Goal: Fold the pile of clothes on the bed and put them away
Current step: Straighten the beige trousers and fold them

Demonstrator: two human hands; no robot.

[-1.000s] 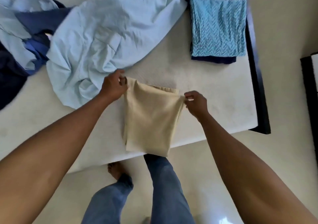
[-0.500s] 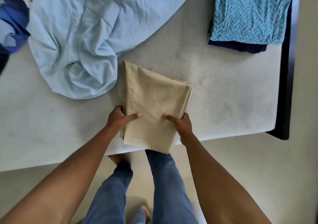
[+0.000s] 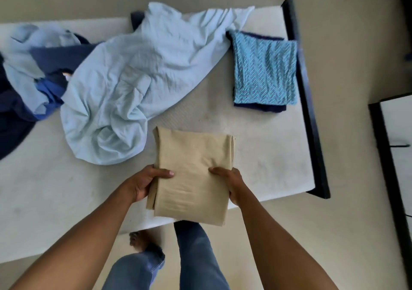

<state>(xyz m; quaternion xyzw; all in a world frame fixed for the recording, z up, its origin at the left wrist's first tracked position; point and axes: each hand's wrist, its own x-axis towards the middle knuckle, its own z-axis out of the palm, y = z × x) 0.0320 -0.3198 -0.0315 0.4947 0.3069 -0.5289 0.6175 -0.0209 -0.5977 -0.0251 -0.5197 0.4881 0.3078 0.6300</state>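
Both hands clamp the folded beige cloth rectangle (image 3: pixel 194 156), the left hand (image 3: pixel 142 183) on its left edge and the right hand (image 3: pixel 231 182) on its right, thumbs on top. It sits at lower centre of the frame, overhanging the near edge of the white mattress (image 3: pixel 267 156), long axis running up-frame. The folded teal zigzag cloth (image 3: pixel 264 71), its likely destination, lies upper right, nearer the right hand.

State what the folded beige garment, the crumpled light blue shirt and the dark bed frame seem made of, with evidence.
The folded beige garment looks like smooth, matte woven cloth, perhaps cotton; it shows crisp fold edges. The crumpled light blue shirt looks like thin, soft fabric, finely creased throughout. The dark bed frame looks rigid, possibly dark-finished wood; its edges are straight, its material uncertain.
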